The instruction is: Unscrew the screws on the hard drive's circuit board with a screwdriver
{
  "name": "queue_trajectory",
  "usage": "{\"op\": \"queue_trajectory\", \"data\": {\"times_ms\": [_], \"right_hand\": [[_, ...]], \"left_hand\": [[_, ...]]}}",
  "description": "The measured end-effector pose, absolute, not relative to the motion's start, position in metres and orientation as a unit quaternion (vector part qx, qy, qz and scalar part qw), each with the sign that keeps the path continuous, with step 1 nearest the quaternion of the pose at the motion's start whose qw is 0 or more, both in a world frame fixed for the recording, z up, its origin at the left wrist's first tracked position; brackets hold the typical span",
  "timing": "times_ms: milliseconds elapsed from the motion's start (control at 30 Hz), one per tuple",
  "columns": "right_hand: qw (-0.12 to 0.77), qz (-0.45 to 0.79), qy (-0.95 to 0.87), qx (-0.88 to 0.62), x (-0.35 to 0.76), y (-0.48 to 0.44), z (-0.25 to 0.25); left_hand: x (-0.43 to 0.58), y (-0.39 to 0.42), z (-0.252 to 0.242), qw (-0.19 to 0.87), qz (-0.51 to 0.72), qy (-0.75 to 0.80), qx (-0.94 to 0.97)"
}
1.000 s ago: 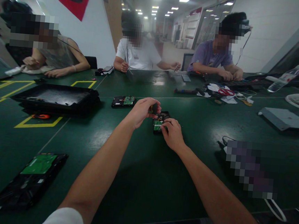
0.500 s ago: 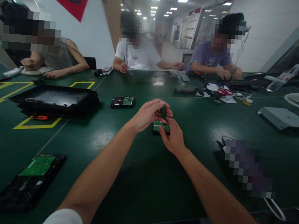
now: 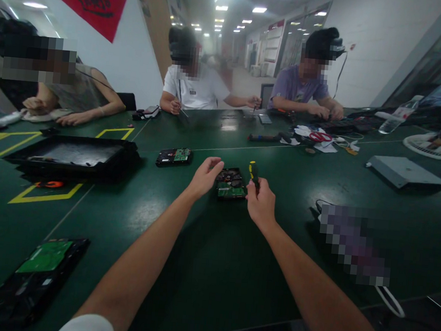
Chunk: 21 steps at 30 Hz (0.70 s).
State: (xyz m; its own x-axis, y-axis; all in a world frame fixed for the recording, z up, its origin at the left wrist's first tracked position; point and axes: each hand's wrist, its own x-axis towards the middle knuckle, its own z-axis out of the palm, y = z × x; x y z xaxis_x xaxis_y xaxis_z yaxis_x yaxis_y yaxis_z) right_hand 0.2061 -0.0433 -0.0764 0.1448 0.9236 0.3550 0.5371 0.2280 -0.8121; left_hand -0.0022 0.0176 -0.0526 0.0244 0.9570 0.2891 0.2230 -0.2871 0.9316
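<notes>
A small hard drive (image 3: 231,183) with a green circuit board lies face up on the green table (image 3: 205,257) between my hands. My right hand (image 3: 260,205) is closed round a screwdriver (image 3: 253,172) with a black and yellow handle, held upright just right of the drive. My left hand (image 3: 204,177) hovers at the drive's left edge with its fingers loosely apart and nothing in them.
A second drive (image 3: 174,156) lies further back. A black tray (image 3: 70,154) stands at the left, another drive (image 3: 29,277) at the near left. Three people work across the table. A grey box (image 3: 403,172), scissors (image 3: 321,137) and a cable (image 3: 388,298) are at the right.
The screwdriver has passed from my left hand to my right. Both hands have come off the drive and moved apart, left hand opening.
</notes>
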Motion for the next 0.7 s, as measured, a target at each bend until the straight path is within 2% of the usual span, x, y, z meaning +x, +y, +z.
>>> {"op": "queue_trajectory", "data": {"times_ms": [67,167,333,500,700], "right_hand": [[0.454,0.204,-0.606,-0.621,0.215,-0.040,-0.079],[0.427,0.258,-0.588,-0.637,0.219,-0.037,-0.082],[0.435,0.358,-0.546,-0.620,0.212,-0.035,-0.087],[0.442,0.377,-0.543,-0.606,0.211,-0.032,-0.095],[0.430,0.355,-0.577,-0.597,0.213,-0.023,-0.095]], "left_hand": [[-0.011,0.029,-0.077,0.324,0.498,0.528,0.607],[-0.019,0.039,-0.099,0.328,0.477,0.557,0.595],[-0.018,0.053,-0.098,0.353,0.428,0.551,0.623],[-0.019,0.053,-0.095,0.350,0.390,0.552,0.649],[-0.041,0.007,-0.105,0.204,0.371,0.589,0.688]]}}
